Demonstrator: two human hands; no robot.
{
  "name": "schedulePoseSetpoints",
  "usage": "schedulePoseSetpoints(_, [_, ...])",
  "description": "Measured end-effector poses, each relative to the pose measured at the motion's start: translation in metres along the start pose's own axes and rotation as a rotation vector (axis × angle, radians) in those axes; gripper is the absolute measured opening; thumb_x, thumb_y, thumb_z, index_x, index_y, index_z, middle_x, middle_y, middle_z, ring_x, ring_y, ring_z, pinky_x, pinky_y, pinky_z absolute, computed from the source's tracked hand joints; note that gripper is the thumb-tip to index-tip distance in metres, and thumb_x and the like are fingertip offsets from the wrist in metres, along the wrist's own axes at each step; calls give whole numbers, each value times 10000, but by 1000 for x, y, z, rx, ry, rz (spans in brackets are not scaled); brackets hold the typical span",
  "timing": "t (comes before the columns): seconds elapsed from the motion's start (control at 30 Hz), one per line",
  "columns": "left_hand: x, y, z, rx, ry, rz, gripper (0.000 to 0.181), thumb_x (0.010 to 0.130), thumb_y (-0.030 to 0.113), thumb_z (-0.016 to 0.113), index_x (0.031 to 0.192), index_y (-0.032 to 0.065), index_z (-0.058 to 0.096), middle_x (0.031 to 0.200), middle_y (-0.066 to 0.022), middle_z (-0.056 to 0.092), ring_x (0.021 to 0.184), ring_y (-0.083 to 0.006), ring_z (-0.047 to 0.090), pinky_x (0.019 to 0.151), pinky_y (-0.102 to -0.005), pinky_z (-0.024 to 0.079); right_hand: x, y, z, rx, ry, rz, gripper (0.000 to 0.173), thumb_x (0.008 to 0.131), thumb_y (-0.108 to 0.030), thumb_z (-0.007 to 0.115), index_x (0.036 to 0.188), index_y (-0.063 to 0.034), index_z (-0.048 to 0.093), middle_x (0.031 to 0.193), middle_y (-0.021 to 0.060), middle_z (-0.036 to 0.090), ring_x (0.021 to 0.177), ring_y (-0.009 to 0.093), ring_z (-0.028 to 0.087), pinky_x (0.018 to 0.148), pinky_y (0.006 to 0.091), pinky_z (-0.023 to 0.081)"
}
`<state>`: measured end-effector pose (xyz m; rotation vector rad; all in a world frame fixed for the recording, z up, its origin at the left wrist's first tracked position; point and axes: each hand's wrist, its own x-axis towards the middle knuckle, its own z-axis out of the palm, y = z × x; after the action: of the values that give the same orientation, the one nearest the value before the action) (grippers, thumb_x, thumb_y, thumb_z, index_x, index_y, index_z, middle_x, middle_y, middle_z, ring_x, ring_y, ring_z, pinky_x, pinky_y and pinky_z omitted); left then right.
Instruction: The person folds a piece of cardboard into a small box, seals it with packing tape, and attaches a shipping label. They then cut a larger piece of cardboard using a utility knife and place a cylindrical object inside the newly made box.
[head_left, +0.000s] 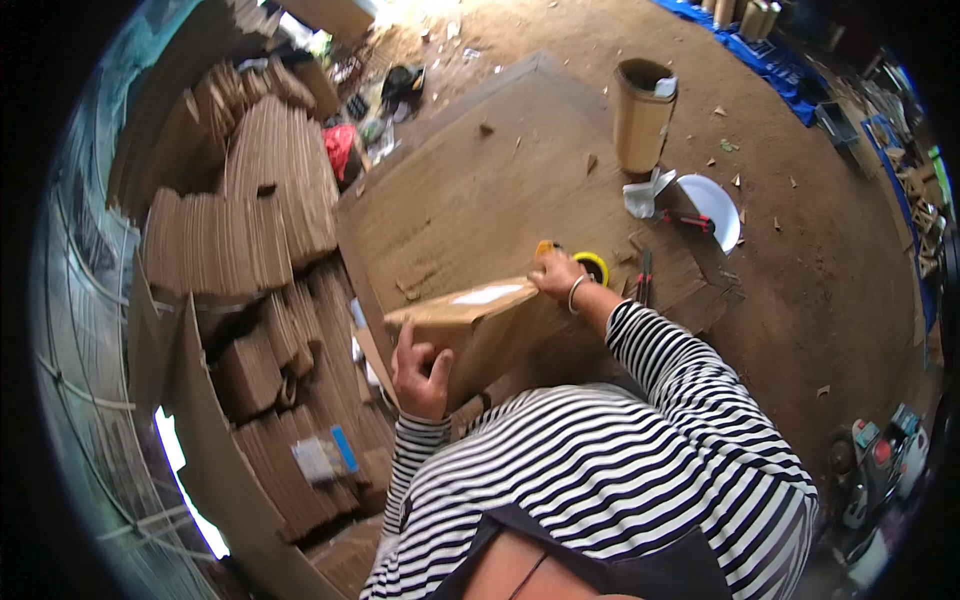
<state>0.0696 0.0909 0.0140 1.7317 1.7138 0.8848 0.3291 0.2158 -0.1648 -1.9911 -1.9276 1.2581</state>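
Observation:
A cardboard box (499, 334) with a white label (491, 293) on its upper face is tilted up in front of my body, over the wooden board. My left hand (421, 379) holds it at its left end, fingers along the edge and thumb towards me. At the far right corner, my right hand (556, 276) grips the box; its fingertips are partly hidden. Just beyond that hand lie a yellow-rimmed tape roll (592, 267) and an orange object (547, 247), perhaps part of a tape dispenser. A red-and-black handled tool (644, 279) lies right of the tape.
Stacks of flattened cardboard (217, 240) crowd the left side. On the wooden board (465, 195) stands a tall cardboard bin (643, 124). A red-handled cutter (690, 220) lies by a white basin (712, 206). Blue sheeting (757, 60) borders the dirt floor at the upper right.

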Motion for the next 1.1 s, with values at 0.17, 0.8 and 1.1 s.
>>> schedulePoseSetpoints(0.17, [2,6,1,176,-124,266,627,986,440,517,1421,1,413,929,-140,696,969,-264,634,926,-382,466,-102,-100,-51,558,576,-882,358,831,-212,682,1166,-103,618,1100,131,627,926,304,640,766,368,548])
schedulePoseSetpoints(0.8, [27,-108,1,-501,-157,20,212,1007,140,526,1163,1,566,977,-81,624,855,-152,598,802,-301,535,-238,-118,4,-537,525,-748,108,722,-225,588,682,-142,644,648,4,610,639,165,622,842,380,393])
schedulePoseSetpoints(1.1, [36,-106,59,-482,-547,140,173,995,83,537,1143,15,593,930,-51,634,794,-123,598,749,-276,532,-418,-40,-29,-175,728,-87,458,621,-471,816,715,-90,579,636,34,591,611,202,603,743,360,386])
